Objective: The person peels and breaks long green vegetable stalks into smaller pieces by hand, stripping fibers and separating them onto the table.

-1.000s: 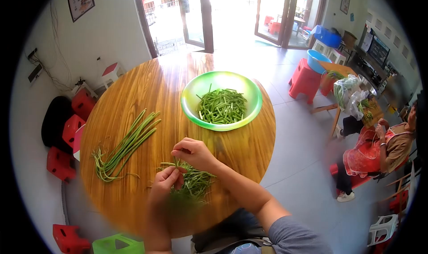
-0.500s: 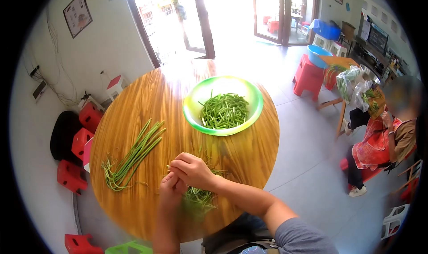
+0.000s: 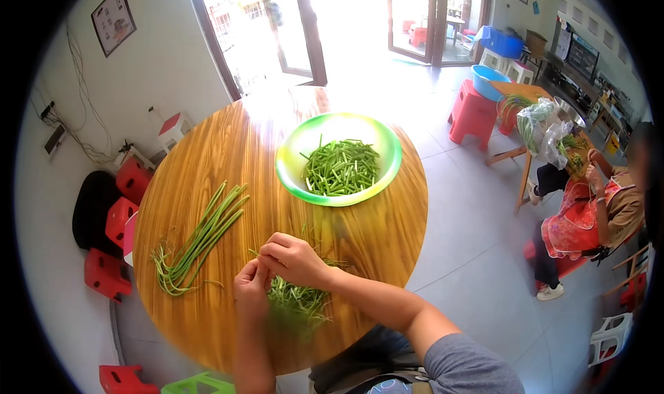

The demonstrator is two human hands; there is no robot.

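Observation:
My left hand (image 3: 252,281) and my right hand (image 3: 293,259) meet over the near part of the round wooden table (image 3: 200,339). Both are closed in a pinch on a thin green garlic scape (image 3: 253,251); only its pale end pokes out past the fingers. Under and beside my wrists lies a loose heap of green trimmings (image 3: 304,301), partly blurred. A bundle of long garlic scapes (image 3: 207,231) rests on the table to the left. Beyond my hands, a green-and-white bowl (image 3: 290,184) holds many short cut pieces (image 3: 342,167).
At right, a person in a red apron (image 3: 570,218) sits by a small wooden table (image 3: 522,90) with plastic bags and greens. Red stools (image 3: 107,273) line the left wall. A blue basin (image 3: 490,83) sits on a red stool (image 3: 474,114). Glass doors stand open at the back.
My hands stay together, with the fingers shifted slightly and a bit more of the stem's end showing. The whole view has moved a little. The seated person's hands have risen.

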